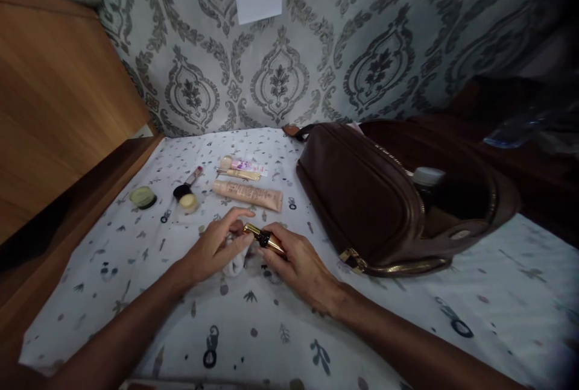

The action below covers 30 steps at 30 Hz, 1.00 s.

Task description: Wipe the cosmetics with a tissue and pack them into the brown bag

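Note:
Between my hands, a small gold-and-black cosmetic tube [274,245] is tilted over the white sheet. My right hand [301,266] is closed around its right end. My left hand [210,250] has its thumb by the tube's gold left end, and its index finger reaches out above. A crumpled white cloth or tissue [235,264] is bunched under the left thumb, gripped by the other fingers, which are partly hidden. Just beyond the hands lies a beige squeeze tube [248,195]. Whether the cosmetic tube is lipstick or something else, I cannot tell.
Behind the beige tube lie a slim gold tube [239,174] and a pink-and-white tube [248,166]. Left are a round cream jar [187,202], a lip-colour tube [195,175] and a greenish jar [143,197]. An unzipped brown bag [357,191] stands right; a wooden panel [67,88] borders the left.

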Each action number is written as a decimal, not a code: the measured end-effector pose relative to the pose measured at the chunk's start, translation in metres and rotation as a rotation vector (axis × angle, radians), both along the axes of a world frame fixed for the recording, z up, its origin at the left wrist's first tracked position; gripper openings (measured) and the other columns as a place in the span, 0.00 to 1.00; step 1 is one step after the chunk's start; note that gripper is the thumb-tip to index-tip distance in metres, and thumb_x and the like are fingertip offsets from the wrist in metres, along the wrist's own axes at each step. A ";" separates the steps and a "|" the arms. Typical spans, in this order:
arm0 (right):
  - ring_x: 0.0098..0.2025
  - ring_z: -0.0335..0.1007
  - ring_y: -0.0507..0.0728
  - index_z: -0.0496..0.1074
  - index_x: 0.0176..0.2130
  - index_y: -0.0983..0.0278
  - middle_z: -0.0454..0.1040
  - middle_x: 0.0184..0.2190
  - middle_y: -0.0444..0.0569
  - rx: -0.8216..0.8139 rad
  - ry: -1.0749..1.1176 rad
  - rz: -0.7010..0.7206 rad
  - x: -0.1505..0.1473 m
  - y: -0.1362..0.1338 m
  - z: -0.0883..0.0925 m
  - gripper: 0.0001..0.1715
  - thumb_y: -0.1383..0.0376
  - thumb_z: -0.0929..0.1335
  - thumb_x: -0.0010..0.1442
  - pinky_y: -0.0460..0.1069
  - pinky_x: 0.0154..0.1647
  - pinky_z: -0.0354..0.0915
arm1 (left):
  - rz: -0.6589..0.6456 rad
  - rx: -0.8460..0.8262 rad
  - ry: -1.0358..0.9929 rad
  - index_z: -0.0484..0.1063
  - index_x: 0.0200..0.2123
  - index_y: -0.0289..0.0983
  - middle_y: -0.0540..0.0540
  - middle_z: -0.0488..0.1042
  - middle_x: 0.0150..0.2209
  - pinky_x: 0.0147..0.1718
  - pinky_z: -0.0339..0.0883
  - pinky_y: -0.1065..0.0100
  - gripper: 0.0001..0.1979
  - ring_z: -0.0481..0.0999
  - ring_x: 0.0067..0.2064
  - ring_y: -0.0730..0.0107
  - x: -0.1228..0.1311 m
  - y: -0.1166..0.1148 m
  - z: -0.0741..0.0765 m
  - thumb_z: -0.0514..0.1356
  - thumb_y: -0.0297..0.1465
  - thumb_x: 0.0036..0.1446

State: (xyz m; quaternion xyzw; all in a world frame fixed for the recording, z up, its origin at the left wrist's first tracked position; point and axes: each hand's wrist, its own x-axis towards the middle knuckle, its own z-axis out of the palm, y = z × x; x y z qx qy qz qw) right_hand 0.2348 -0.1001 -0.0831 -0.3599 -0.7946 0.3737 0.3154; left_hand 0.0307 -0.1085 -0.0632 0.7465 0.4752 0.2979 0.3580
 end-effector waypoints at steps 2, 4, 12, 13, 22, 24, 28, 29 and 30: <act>0.28 0.62 0.53 0.66 0.38 0.63 0.67 0.27 0.42 -0.017 0.003 0.001 0.000 0.001 0.001 0.08 0.60 0.63 0.65 0.47 0.31 0.56 | -0.025 -0.039 -0.028 0.62 0.51 0.39 0.50 0.71 0.34 0.28 0.56 0.72 0.17 0.69 0.33 0.69 0.000 -0.001 0.001 0.53 0.42 0.65; 0.28 0.62 0.53 0.66 0.38 0.63 0.67 0.27 0.43 -0.022 -0.006 -0.001 0.000 0.001 0.001 0.08 0.60 0.63 0.65 0.47 0.31 0.56 | -0.029 -0.040 -0.059 0.64 0.45 0.38 0.50 0.70 0.32 0.28 0.56 0.72 0.14 0.68 0.32 0.70 0.001 0.000 0.002 0.51 0.42 0.66; 0.31 0.64 0.54 0.66 0.39 0.62 0.70 0.30 0.45 0.016 -0.040 0.032 0.000 -0.002 0.003 0.06 0.62 0.64 0.64 0.48 0.33 0.57 | 0.045 0.025 -0.068 0.60 0.26 0.37 0.54 0.57 0.24 0.28 0.55 0.71 0.19 0.60 0.28 0.74 0.002 0.005 -0.004 0.51 0.43 0.65; 0.31 0.64 0.54 0.66 0.39 0.62 0.69 0.30 0.45 0.014 -0.040 0.032 0.000 -0.002 0.003 0.06 0.62 0.64 0.64 0.48 0.33 0.57 | 0.044 0.021 -0.071 0.60 0.26 0.37 0.54 0.57 0.24 0.28 0.55 0.71 0.19 0.60 0.28 0.74 0.001 0.005 -0.004 0.52 0.44 0.65; 0.25 0.58 0.51 0.66 0.37 0.63 0.63 0.24 0.40 -0.068 0.027 0.016 0.002 0.001 0.002 0.12 0.57 0.62 0.66 0.46 0.28 0.54 | -0.024 -0.152 -0.185 0.63 0.55 0.39 0.49 0.72 0.36 0.34 0.61 0.71 0.21 0.71 0.36 0.69 -0.002 0.002 -0.001 0.58 0.41 0.62; 0.26 0.59 0.51 0.66 0.38 0.63 0.63 0.24 0.40 -0.049 0.019 0.019 0.002 0.001 0.003 0.11 0.57 0.63 0.66 0.47 0.28 0.54 | 0.006 -0.167 -0.197 0.63 0.53 0.39 0.50 0.70 0.32 0.31 0.59 0.71 0.22 0.69 0.33 0.70 -0.001 0.002 -0.001 0.59 0.43 0.61; 0.26 0.58 0.51 0.64 0.35 0.62 0.64 0.24 0.41 -0.008 -0.009 0.028 0.001 0.000 0.003 0.10 0.58 0.63 0.65 0.47 0.29 0.53 | 0.029 -0.101 -0.151 0.63 0.28 0.36 0.53 0.60 0.25 0.28 0.55 0.72 0.20 0.61 0.28 0.74 0.001 0.004 -0.002 0.55 0.47 0.62; 0.26 0.58 0.51 0.64 0.34 0.62 0.63 0.24 0.41 -0.007 -0.010 0.034 0.001 0.000 0.003 0.11 0.58 0.63 0.65 0.47 0.29 0.53 | 0.031 -0.098 -0.131 0.62 0.26 0.36 0.54 0.59 0.24 0.27 0.54 0.72 0.21 0.60 0.27 0.74 0.001 0.004 -0.002 0.54 0.46 0.63; 0.26 0.58 0.51 0.65 0.34 0.62 0.63 0.24 0.41 -0.011 -0.006 0.040 0.001 0.000 0.003 0.11 0.58 0.63 0.65 0.47 0.29 0.53 | 0.025 -0.108 -0.124 0.63 0.26 0.36 0.53 0.59 0.24 0.28 0.55 0.72 0.21 0.60 0.28 0.74 0.000 0.004 -0.002 0.54 0.46 0.64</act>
